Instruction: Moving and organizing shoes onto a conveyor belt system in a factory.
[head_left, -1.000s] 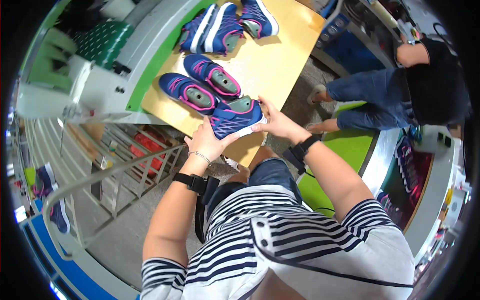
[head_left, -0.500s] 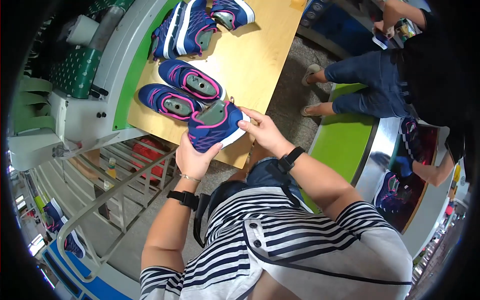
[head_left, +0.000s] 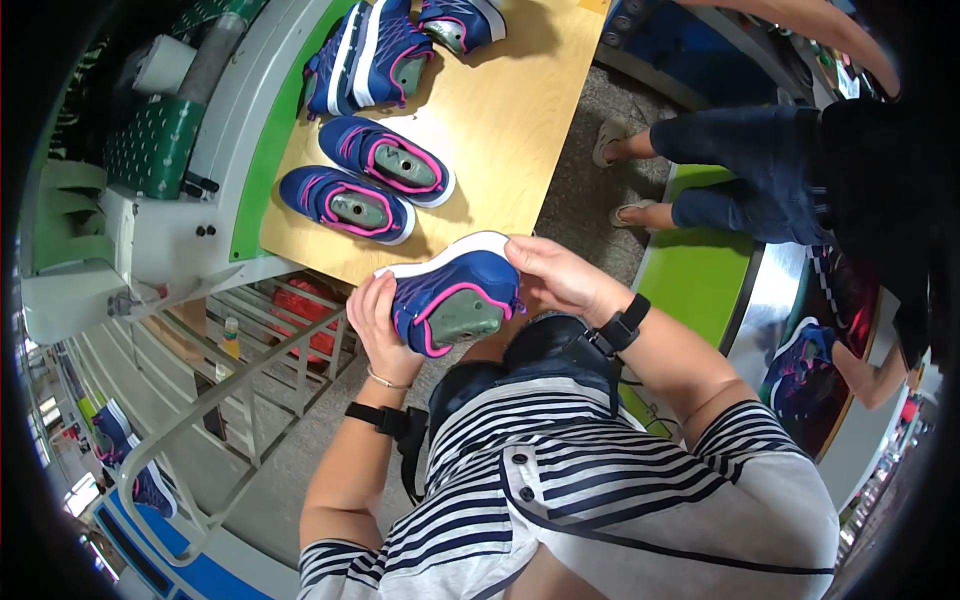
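Note:
Between both hands I hold a blue sneaker [head_left: 440, 281] with pink collar trim and a white sole. A grey-green shoe last [head_left: 467, 318] fills its opening, which faces toward me, while the sole edge points to the table. My left hand [head_left: 381, 322] grips the toe side, its fingers against the sole edge. My right hand [head_left: 565, 277] clasps the heel end, thumb on top. Just beyond, apart from it, a matching sneaker [head_left: 305, 190] lies on the wooden table [head_left: 510, 130] beside another sneaker [head_left: 345, 143]; both have lasts inside.
More sneakers [head_left: 395, 55] stand at the table's far end. Left are a grey-and-green machine [head_left: 160, 240] and a metal rail rack [head_left: 235, 385]. On the right, a person [head_left: 740, 150] stands by a green bench [head_left: 695, 285]; another sneaker [head_left: 795, 365] lies near that person's hand.
I have drawn the sneaker off the table edge toward me and turned it, so its opening now faces me. The person at right has shifted an arm.

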